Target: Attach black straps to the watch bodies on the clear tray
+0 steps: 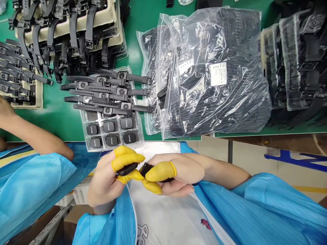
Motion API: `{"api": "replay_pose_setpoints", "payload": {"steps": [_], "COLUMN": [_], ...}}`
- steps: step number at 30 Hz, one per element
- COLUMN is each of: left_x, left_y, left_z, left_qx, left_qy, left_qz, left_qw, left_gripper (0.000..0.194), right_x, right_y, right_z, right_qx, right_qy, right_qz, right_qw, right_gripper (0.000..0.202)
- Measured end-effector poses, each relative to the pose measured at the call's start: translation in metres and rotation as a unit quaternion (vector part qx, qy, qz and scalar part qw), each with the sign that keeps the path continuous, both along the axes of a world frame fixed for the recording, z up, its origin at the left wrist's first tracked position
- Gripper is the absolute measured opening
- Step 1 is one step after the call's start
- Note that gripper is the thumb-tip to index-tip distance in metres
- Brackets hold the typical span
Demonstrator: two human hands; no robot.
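In front of my chest, my left hand (106, 180) pinches a black smartwatch case (127, 168) between finger and thumb. Close beside it, my right hand (176, 172) grips a black watch strap (146, 168), most of which is hidden under the fingers. The strap end points at the watch case; whether the two touch, I cannot tell. Yellow finger cots cover some fingers on both hands. Just beyond my left hand lies a clear plastic tray (100, 134) with black watch cases in its near compartments. Several strapped watches (107, 95) lie across its far part.
Large clear bags of black straps (217, 75) lie on the green table (63, 124). Stacked trays of watches stand at the back left (71, 30) and right (293, 64). A co-worker's arm (35, 131) reaches in from the left. The table's near edge runs just beyond my hands.
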State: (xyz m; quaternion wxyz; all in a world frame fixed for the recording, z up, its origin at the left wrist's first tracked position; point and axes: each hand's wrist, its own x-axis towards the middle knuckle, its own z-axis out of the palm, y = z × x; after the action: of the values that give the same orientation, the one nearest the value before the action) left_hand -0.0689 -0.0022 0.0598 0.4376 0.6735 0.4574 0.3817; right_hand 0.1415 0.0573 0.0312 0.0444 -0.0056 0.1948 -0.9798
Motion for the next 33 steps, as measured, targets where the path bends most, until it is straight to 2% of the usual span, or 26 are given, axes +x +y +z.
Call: {"api": "replay_pose_setpoints", "payload": {"steps": [6,10,13,20,26,33], "left_x": [0.005,0.005,0.001,-0.006,-0.006,-0.004], "left_y": [-0.002,-0.004,-0.005,-0.002,-0.003,0.002], "left_z": [-0.001,-0.004,-0.005,-0.005,-0.005,0.001], "left_qx": [0.003,0.003,0.000,0.003,0.006,0.017], "left_qy": [-0.003,0.007,0.001,0.004,0.001,0.008], "left_qz": [-0.001,0.009,-0.004,-0.052,-0.048,-0.068], "left_qw": [1.000,1.000,1.000,0.999,0.999,0.997], "left_gripper": [0.026,0.025,0.026,0.032,0.031,0.032], "right_x": [0.008,0.011,0.011,0.009,0.006,0.005], "right_y": [0.006,0.009,0.011,0.012,0.013,0.014], "right_z": [0.010,0.017,0.021,0.014,0.008,0.010], "right_qx": [0.114,0.264,0.301,0.283,0.162,0.101], "right_qy": [-0.060,-0.085,-0.092,-0.045,-0.044,-0.038], "right_qz": [0.021,-0.026,-0.021,-0.023,0.069,0.081], "right_qw": [0.992,0.960,0.949,0.958,0.983,0.991], "right_gripper": [0.035,0.026,0.026,0.024,0.030,0.038]}}
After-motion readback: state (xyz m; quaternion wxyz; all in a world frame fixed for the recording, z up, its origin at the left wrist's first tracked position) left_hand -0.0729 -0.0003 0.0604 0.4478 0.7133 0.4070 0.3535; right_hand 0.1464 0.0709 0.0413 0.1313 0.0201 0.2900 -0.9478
